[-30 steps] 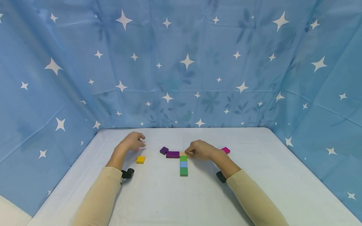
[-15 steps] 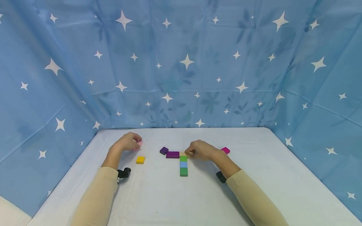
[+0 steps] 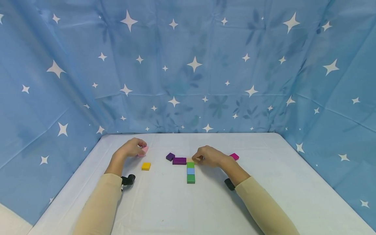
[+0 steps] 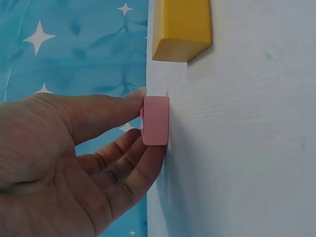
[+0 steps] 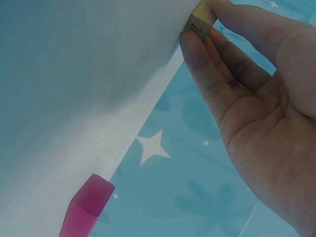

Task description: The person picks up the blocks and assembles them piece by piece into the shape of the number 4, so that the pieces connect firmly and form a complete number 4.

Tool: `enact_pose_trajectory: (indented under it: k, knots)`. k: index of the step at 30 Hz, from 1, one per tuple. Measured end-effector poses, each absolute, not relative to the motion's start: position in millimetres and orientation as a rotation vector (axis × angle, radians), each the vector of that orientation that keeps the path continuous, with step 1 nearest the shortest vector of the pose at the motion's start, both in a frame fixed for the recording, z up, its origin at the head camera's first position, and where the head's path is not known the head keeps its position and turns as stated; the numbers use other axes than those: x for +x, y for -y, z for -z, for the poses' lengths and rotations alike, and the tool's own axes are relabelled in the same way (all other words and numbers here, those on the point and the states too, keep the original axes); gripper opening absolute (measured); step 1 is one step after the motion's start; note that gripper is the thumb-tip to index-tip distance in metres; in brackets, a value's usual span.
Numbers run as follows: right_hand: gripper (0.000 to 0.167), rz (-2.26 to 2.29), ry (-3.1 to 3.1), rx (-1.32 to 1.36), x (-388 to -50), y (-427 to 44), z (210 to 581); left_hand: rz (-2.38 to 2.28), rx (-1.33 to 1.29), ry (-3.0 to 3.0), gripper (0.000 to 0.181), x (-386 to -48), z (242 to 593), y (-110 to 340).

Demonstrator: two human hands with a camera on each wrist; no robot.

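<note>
In the head view my left hand (image 3: pixel 131 148) is at the back left of the table, gripping a pink block (image 3: pixel 145 150). The left wrist view shows the thumb and fingertips pinching that pink block (image 4: pixel 156 121) at the table surface. My right hand (image 3: pixel 210 156) pinches a plain wooden block (image 3: pixel 189 160) at the top of a short column of blocks. Its end, marked with a "2", shows in the right wrist view (image 5: pixel 199 26). Below it run a light green block (image 3: pixel 190 165), a blue block (image 3: pixel 191 171) and a darker green block (image 3: pixel 191 178).
A purple oblong block (image 3: pixel 179 161) lies left of the wooden one, with a dark purple block (image 3: pixel 170 157) angled beside it. The yellow block (image 3: pixel 146 166) lies nearer than my left hand. Behind my right wrist is a magenta block (image 3: pixel 234 156). A starry curtain (image 3: pixel 188 81) borders the white table (image 3: pixel 164 205).
My left hand has moved a little left and its fingers have closed on the pink block. The right hand and the other blocks have stayed where they were.
</note>
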State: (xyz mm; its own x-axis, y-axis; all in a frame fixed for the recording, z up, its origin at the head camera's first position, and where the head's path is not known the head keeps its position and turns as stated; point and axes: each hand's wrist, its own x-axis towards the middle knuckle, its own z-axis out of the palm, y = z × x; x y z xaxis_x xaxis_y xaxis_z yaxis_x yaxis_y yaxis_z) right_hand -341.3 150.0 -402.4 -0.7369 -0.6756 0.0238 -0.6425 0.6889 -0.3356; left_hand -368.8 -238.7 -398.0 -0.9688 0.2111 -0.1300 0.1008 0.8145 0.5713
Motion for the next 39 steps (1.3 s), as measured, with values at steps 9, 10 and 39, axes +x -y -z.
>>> enact_pose_trajectory:
  k: [9,10,39]
  knots:
    - [0.028,0.482,-2.797,-1.138,-342,-151,404,-0.821,0.293,-2.815,0.051,-371,399,240]
    - [0.028,0.48,-2.797,-1.144,-342,-151,404,-0.82,0.29,-2.811,0.052,-372,399,240]
    - [0.024,0.485,-2.779,-1.227,-342,-153,402,-0.747,0.324,-2.807,0.053,-370,401,204]
